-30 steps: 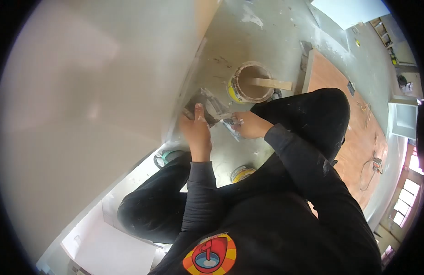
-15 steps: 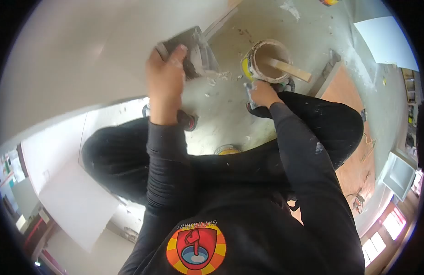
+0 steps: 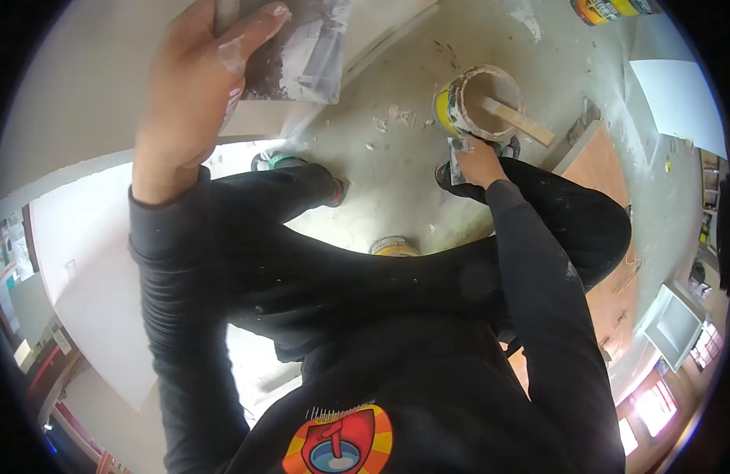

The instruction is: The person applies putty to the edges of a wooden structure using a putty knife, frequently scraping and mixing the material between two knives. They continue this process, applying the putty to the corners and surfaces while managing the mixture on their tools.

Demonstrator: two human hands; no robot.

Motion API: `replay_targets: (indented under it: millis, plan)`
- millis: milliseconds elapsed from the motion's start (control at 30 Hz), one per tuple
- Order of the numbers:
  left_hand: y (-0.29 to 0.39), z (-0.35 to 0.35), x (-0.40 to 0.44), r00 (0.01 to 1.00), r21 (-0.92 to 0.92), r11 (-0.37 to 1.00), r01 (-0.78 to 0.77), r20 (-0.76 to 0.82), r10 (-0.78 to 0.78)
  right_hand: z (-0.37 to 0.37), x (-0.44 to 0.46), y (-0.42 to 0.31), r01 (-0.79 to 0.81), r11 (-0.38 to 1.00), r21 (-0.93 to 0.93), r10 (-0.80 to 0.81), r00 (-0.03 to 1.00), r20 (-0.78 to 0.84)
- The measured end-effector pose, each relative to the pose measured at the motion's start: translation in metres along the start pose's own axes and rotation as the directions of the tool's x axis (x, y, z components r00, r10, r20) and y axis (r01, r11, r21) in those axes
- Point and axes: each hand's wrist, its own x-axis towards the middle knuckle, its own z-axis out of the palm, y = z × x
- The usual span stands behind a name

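My left hand (image 3: 187, 99) is closed around the handle of a plastering trowel (image 3: 308, 59), its rectangular blade smeared with whitish compound. The trowel is over the pale board (image 3: 73, 95) at upper left; whether it touches the board I cannot tell. White smears mark the thumb and palm edge. Low beside my right knee, my right hand (image 3: 483, 163) grips a small putty knife (image 3: 457, 160) with compound on its blade. Just beyond that hand stands a crusted, yellow-labelled bucket (image 3: 457, 103) of beige compound, with a wooden stick (image 3: 519, 120) leaning in it.
Another tub (image 3: 393, 246) stands on the floor between my legs. Printed cans (image 3: 610, 8) are at the top right. Dried lumps dot the floor (image 3: 381, 170). A wooden board (image 3: 606, 170) lies to the right, near a white tray-like piece (image 3: 673, 325).
My left hand and the trowel have moved up and left, closer to the camera. My right hand stays low by the bucket with the putty knife. The view has shifted slightly.
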Motion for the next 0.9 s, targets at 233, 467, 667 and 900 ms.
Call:
replay_targets:
  millis: [233, 467, 667, 900]
  plan:
    - [0.003, -0.005, 0.002, 0.973, 0.072, 0.979, 0.191, 0.114, -0.199, -0.012, -0.040, -0.023, 0.146, 0.981, -0.127, -0.136, 0.987, 0.082]
    - [-0.036, -0.015, 0.000, 0.989, 0.036, 0.997, 0.075, -0.133, -0.070, 0.020, 0.010, -0.021, 0.222, 0.969, -0.109, -0.216, 0.974, 0.065]
    - [-0.029, -0.008, -0.009, 0.959, 0.026, 0.990, 0.140, -0.251, -0.129, 0.034, 0.033, -0.021, 0.005, 0.977, -0.211, -0.028, 0.994, -0.105]
    - [-0.029, -0.005, -0.009, 0.952, 0.093, 0.969, 0.229, -0.227, -0.203, 0.011, 0.037, -0.004, 0.034, 0.987, -0.157, -0.056, 0.988, -0.144]
